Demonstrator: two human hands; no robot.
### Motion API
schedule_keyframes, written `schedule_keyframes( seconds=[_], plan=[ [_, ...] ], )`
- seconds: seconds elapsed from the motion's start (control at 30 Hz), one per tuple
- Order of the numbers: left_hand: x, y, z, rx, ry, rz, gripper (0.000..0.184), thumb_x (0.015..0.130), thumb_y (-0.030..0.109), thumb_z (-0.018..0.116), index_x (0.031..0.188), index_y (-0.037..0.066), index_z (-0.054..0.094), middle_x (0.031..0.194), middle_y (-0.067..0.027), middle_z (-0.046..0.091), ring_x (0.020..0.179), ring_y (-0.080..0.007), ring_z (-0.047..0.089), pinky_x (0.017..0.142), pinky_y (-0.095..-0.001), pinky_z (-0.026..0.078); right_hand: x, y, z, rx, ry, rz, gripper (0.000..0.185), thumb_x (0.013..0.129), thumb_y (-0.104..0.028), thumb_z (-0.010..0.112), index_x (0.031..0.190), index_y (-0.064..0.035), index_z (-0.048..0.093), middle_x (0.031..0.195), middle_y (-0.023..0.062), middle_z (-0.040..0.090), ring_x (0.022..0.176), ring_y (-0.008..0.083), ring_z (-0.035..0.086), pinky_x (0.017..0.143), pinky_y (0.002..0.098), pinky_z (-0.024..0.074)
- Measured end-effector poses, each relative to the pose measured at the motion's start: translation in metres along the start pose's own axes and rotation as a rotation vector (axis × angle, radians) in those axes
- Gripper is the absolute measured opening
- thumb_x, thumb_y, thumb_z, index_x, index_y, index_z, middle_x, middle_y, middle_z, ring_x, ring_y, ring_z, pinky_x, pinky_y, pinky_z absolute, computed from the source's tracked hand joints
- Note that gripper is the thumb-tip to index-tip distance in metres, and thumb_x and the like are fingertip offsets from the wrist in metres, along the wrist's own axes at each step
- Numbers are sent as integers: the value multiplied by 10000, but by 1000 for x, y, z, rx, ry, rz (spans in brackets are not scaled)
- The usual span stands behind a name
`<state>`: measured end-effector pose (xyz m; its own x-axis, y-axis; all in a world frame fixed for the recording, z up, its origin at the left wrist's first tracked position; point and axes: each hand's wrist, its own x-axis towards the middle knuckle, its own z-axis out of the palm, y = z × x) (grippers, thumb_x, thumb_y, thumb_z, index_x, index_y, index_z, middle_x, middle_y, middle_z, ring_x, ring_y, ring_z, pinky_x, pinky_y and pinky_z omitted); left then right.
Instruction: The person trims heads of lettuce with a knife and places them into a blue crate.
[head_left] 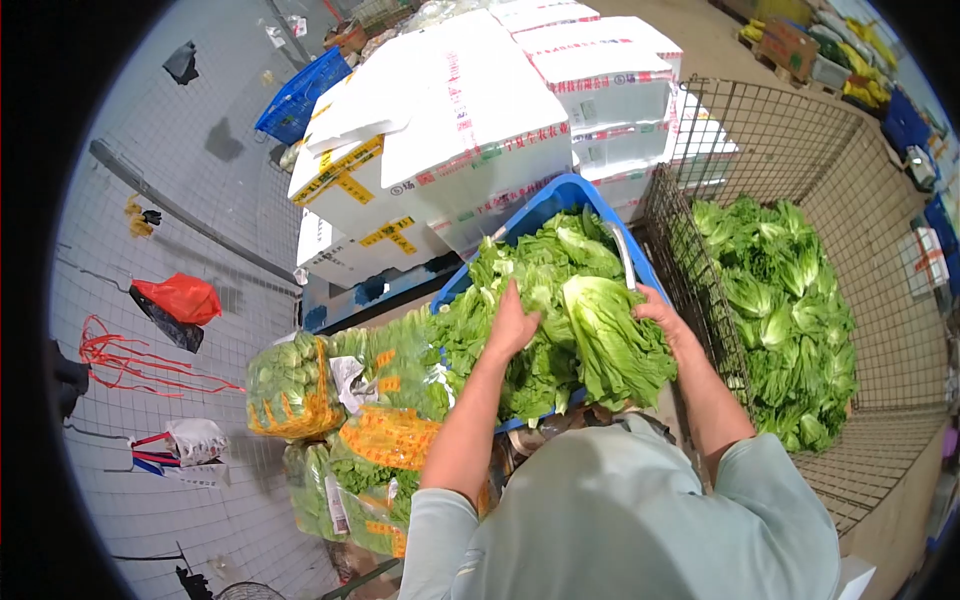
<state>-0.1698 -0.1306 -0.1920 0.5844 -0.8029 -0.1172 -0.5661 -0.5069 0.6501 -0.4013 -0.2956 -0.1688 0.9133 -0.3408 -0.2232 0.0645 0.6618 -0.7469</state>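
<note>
My right hand (657,310) is closed on the edge of a head of leafy lettuce (615,335), whose pale ribs face up. It holds this head over the near right side of a blue plastic crate (641,240) heaped with green lettuce (545,255). My left hand (513,325) rests at the left part of the heap, thumb apart from the fingers. Its fingertips are partly hidden among the leaves, and no separate head shows in its grip.
A wire mesh cage (690,300) on the right holds more lettuce (780,310). White printed boxes (480,110) are stacked behind the crate. Bagged greens (290,385) lie on the left, by a white grid wall (200,250) with hanging bags. A blue basket (300,95) stands farther back.
</note>
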Motion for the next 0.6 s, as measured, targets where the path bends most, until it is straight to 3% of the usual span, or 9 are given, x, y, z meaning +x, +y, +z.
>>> schedule_keyframes(
  seconds=[0.07, 0.1, 0.13, 0.2, 0.27, 0.3, 0.4, 0.53, 0.6],
  plan=[
    [-7, -16, 17, -625, -112, -183, 671, 901, 252, 571, 1425, -42, 274, 1450, -234, 340, 1345, -305, 339, 1097, -362, 293, -2, 5, 25, 197, 49, 9, 650, 671, -113, 633, 1289, 17, 478, 1089, 152, 640, 916, 246, 666, 827, 358, 558],
    [-32, 20, -2, -1069, -232, -401, 673, 935, 373, 530, 1422, -28, 297, 1461, -221, 332, 1347, -298, 335, 1095, -358, 289, -8, 1, 40, 283, 119, 63, 651, 678, -123, 637, 1294, 11, 475, 1086, 150, 641, 901, 245, 670, 819, 359, 563],
    [-39, 20, 12, -1201, -188, -391, 661, 944, 407, 502, 1414, -22, 322, 1458, -203, 345, 1342, -289, 342, 1082, -361, 309, 5, 18, 29, 311, 16, 72, 623, 709, -136, 648, 1293, 3, 481, 1071, 142, 645, 888, 219, 670, 803, 353, 568],
    [-49, 9, 33, -1443, -199, -354, 611, 958, 442, 438, 1363, -15, 408, 1390, -174, 445, 1254, -283, 455, 1014, -398, 410, 29, 53, 21, 185, -54, -58, 573, 750, -177, 674, 1271, -3, 510, 1052, 131, 648, 841, 180, 666, 750, 331, 572],
    [-49, -11, 43, -1921, -539, -158, 554, 958, 428, 424, 1307, 1, 477, 1286, -157, 546, 1131, -291, 560, 952, -418, 473, 45, 65, 32, -434, 109, -151, 549, 743, -233, 739, 1194, 22, 559, 1023, 105, 650, 881, 162, 622, 770, 313, 515],
    [-52, -12, 41, -1994, -323, -214, 528, 952, 430, 418, 1264, 17, 520, 1190, -157, 606, 1026, -304, 617, 918, -437, 500, 54, 68, 47, -782, 153, -295, 530, 735, -239, 755, 1157, 27, 578, 1000, 90, 651, 906, 154, 603, 785, 299, 488],
    [-64, -18, 32, -2075, -240, -252, 491, 958, 406, 422, 1268, 39, 523, 1182, -138, 609, 1033, -282, 613, 911, -436, 505, 53, 61, 68, -1141, 392, -276, 507, 699, -212, 758, 1108, 30, 581, 950, 169, 638, 869, 263, 604, 779, 364, 464],
    [-62, -26, 23, -2067, -197, -159, 495, 967, 422, 423, 1293, 60, 511, 1205, -135, 598, 1053, -278, 605, 925, -439, 495, 58, 54, 75, -1005, 448, -331, 356, 715, -284, 732, 906, -11, 606, 860, 145, 622, 766, 283, 607, 695, 376, 469],
    [-67, -21, 8, -2080, -203, -272, 563, 953, 488, 414, 1290, 47, 511, 1221, -139, 589, 1076, -289, 589, 939, -450, 477, 60, 53, 72, -954, 532, -335, 336, 724, -260, 724, 906, -5, 603, 812, 135, 630, 712, 267, 607, 663, 367, 473]
  ],
)
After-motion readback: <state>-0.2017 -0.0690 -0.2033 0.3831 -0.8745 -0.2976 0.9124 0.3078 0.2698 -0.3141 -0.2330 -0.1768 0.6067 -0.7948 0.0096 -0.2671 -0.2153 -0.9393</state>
